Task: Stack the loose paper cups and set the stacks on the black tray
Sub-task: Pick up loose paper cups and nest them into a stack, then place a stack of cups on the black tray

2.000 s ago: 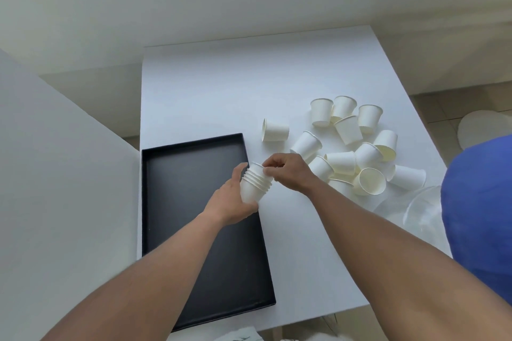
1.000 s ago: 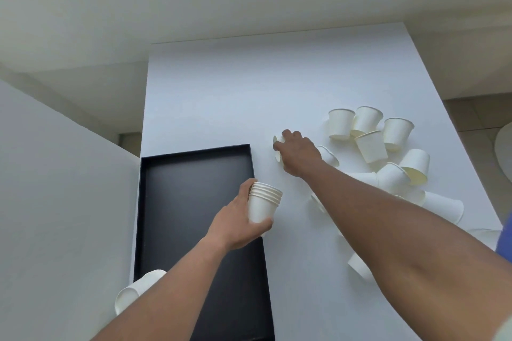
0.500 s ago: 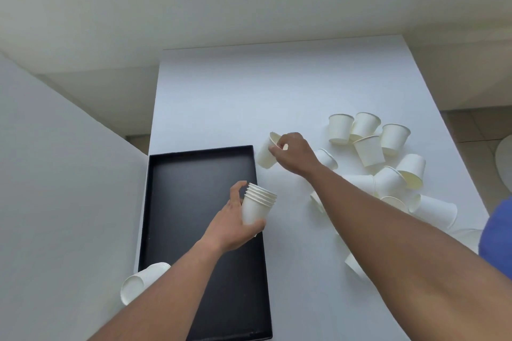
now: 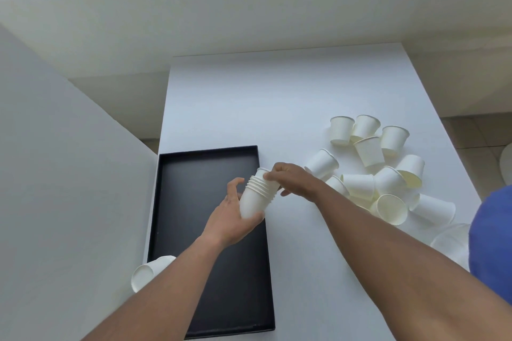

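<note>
The left hand (image 4: 235,216) held the stack (image 4: 256,196) low on its wall, fingers curled under the base and thumb lifted off the near side. The grip sat low, probably so the ringed rims above it stayed free to take another cup. The stack leaned up and away from that grip, mouth tipped toward the other hand, which made a straight path for nesting.

The right hand (image 4: 293,180) was at the stack's top, fingertips pinched on a cup (image 4: 262,173) that sat partly down in the uppermost rim. It gripped the cup near its upper end, likely so the fingers could press it home without fouling the rims below. How deep the cup had seated could not be told.

Directly under the left grip lay the tray (image 4: 194,230), its right edge running below the stack, so the stack hung over the tray's right side but had not been set down. Keeping it there looked like a way to shorten the final placement. The loose cups (image 4: 374,174) lay scattered to the right of the right hand, within an easy reach across the table (image 4: 277,108). One more cup (image 4: 149,271) lay on its side below and left of the left forearm, at the tray's near left corner. With so many cups loose, stacking seemed far from finished.
</note>
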Available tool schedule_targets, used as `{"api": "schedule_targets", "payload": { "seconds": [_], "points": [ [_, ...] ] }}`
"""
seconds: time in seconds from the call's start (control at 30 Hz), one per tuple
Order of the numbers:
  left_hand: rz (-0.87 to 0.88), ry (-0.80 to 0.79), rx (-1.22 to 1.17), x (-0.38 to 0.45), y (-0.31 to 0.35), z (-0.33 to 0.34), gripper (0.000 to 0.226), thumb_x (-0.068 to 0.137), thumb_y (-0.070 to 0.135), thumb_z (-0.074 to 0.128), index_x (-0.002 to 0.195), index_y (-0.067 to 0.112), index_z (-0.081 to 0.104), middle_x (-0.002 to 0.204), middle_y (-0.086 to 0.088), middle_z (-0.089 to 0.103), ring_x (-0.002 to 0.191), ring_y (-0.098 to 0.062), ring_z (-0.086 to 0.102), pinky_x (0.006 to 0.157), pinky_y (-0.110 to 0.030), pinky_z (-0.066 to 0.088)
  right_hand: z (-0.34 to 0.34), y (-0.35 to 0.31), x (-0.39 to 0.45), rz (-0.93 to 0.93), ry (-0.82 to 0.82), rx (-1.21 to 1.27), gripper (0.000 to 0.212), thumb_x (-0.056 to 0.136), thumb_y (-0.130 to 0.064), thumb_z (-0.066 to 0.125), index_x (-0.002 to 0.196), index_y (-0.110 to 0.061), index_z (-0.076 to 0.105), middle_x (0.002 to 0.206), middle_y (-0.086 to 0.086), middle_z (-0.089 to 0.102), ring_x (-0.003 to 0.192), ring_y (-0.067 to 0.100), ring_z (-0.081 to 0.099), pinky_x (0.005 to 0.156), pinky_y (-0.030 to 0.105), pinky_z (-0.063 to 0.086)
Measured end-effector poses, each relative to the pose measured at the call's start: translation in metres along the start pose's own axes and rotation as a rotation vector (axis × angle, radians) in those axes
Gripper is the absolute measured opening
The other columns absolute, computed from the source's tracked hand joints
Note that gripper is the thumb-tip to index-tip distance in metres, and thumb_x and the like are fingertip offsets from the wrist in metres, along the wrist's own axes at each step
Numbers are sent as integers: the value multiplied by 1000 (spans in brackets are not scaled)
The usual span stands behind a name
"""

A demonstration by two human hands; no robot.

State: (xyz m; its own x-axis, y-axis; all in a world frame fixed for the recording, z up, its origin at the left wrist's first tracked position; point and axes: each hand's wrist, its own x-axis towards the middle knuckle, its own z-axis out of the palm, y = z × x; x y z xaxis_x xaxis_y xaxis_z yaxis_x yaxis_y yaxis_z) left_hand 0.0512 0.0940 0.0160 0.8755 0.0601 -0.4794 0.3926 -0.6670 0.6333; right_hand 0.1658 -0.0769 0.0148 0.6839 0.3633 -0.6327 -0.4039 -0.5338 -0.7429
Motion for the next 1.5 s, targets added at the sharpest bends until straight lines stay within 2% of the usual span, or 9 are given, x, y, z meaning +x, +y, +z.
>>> {"api": "schedule_targets", "payload": {
  "seconds": [0.27,0.43,0.57,0.63,0.83,1.0,1.17,1.37,1.5],
  "points": [
    [-43,121,37,-3,-5,2,74,79,59,65,138,36,26,114,15,56,87,-12,64,73,-37,57,28,15,-8,99,-31,18,42,100,-46,36,119,-11,48,105,8,61,85,21,65,80,36,58],
    [-57,224,76,-6,-6,-3,52,73,60,64,113,40,37,107,17,55,79,-8,62,59,-29,48,41,15,-10,105,-59,107,39,101,-40,35,121,-11,51,108,11,62,87,24,66,88,42,58],
    [-61,286,115,-6,-13,-6,52,72,57,66,114,37,43,108,18,53,80,-10,60,57,-26,41,47,20,-9,72,-81,136,36,98,-26,39,116,-1,58,97,16,58,80,26,60,81,36,53],
    [-81,299,147,-5,-18,-5,52,73,55,66,117,35,45,110,16,51,81,-14,59,61,-28,41,47,24,-7,79,8,108,36,94,-20,41,114,7,55,102,26,58,74,23,60,76,34,54],
    [-153,281,224,1,-24,3,50,77,51,65,119,33,47,111,13,48,82,-17,55,66,-30,41,29,41,-3,-47,452,5,21,89,-16,53,106,-17,65,103,-4,64,95,19,67,85,32,52],
    [-98,326,361,6,-15,11,49,79,55,62,120,29,50,110,9,54,93,-17,55,68,-31,43,0,42,1,-62,777,-185,24,87,-15,54,111,-15,60,118,1,55,96,25,60,82,32,44],
    [-30,357,549,13,-13,17,52,80,58,59,122,28,51,112,7,58,102,-18,50,80,-31,42,-29,52,5,54,840,-275,34,88,-17,53,122,-13,51,137,1,40,98,29,61,81,32,39],
    [3,369,495,20,-7,7,92,68,86,54,139,27,44,127,8,59,120,-18,51,95,-37,43,-46,58,13,157,758,-295,45,89,-18,50,134,-14,45,148,1,33,113,29,57,87,32,38],
    [75,405,426,31,10,3,83,77,79,52,140,25,45,129,7,59,122,-17,51,97,-37,41,-51,59,18,213,701,-330,39,91,-17,47,129,-11,49,139,6,41,116,28,54,83,30,35]
  ]
}}
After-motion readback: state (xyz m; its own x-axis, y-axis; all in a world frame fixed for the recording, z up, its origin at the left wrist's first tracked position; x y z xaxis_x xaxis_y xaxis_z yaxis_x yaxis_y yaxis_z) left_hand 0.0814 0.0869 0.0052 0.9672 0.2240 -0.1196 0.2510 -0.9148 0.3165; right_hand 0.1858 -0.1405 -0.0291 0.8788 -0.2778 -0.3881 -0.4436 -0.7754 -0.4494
